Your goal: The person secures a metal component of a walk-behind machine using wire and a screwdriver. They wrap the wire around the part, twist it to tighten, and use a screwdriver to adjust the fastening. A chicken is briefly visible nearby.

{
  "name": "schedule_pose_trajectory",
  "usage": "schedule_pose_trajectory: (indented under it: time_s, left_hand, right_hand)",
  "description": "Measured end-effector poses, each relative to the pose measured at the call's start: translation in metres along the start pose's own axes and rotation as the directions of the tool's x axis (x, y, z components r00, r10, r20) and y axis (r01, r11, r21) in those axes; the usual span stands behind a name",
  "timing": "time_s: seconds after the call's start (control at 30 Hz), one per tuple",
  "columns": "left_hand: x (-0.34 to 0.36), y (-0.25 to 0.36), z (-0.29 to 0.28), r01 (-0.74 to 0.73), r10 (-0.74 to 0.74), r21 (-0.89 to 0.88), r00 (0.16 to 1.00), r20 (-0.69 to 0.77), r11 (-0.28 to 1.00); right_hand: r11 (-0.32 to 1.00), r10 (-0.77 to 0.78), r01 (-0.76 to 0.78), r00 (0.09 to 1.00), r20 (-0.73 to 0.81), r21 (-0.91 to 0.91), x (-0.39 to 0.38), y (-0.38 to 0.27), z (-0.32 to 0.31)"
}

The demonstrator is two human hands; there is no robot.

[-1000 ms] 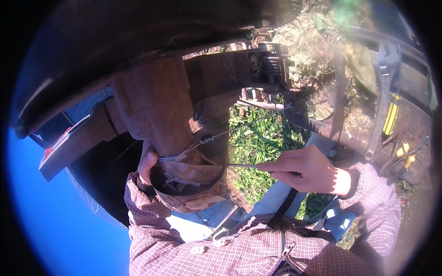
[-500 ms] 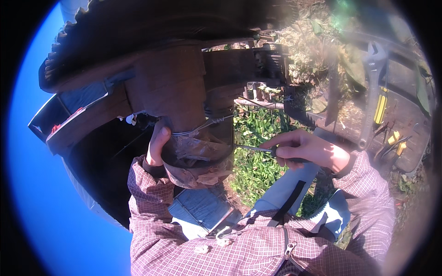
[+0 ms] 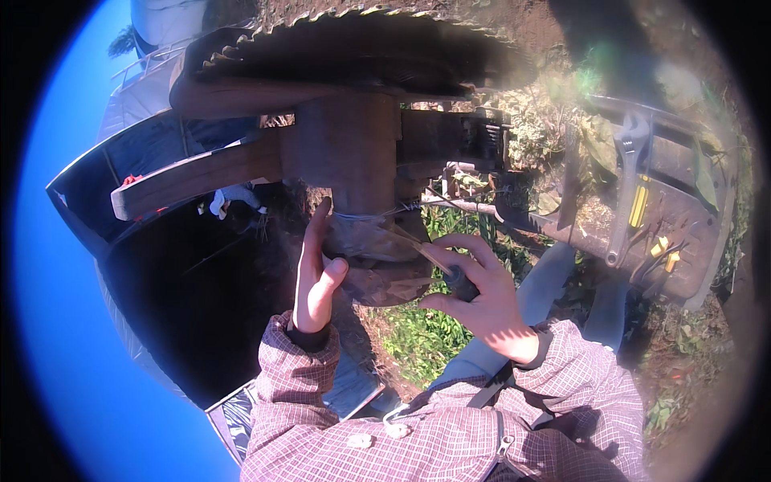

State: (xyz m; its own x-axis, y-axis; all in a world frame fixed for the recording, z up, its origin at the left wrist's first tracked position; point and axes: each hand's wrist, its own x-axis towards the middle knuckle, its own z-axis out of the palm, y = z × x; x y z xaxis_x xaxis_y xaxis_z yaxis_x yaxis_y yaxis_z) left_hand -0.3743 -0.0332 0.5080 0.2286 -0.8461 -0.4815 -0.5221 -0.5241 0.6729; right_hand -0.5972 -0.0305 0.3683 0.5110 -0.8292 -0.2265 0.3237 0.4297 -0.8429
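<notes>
A brown cylindrical hub (image 3: 341,153) stands in the middle, below a large dark disc (image 3: 361,48) with a toothed edge. Thin wire (image 3: 365,215) binds crumpled, torn plastic film (image 3: 361,241) round the hub's lower end. Along the film's left side my left hand (image 3: 316,277) is held upright, fingers stretched out and holding nothing. Whether it touches the film I cannot tell. My right hand (image 3: 478,293) grips a screwdriver (image 3: 461,283) by its dark handle. The shaft slants up and left toward the film just below the wire; its exact tip is hard to make out.
At the right, a metal plate (image 3: 691,225) carries an adjustable wrench (image 3: 626,189), a yellow-handled tool (image 3: 639,206) and pliers with yellow grips (image 3: 671,260). A curved brown bar (image 3: 201,173) juts left from the hub. Green plants (image 3: 418,341) grow below.
My left hand has let go of the film-wrapped rim and straightened its fingers. My right hand has brought the screwdriver left, its shaft now tilted upward. The whole view has shifted.
</notes>
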Motion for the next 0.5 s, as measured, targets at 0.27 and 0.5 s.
schedule_pose_trajectory:
  time_s: [0.27,0.5]
  left_hand:
    - [-0.005,-0.006,0.000,-0.013,0.040,-0.251,0.994,0.105,0.968]
    - [-0.004,-0.014,0.001,-0.014,0.044,-0.245,0.993,0.114,0.970]
  right_hand:
    - [0.998,0.012,-0.008,0.997,-0.073,0.055,-0.013,-0.001,0.031]
    - [0.996,-0.091,0.090,0.995,-0.039,-0.029,-0.015,0.014,0.029]
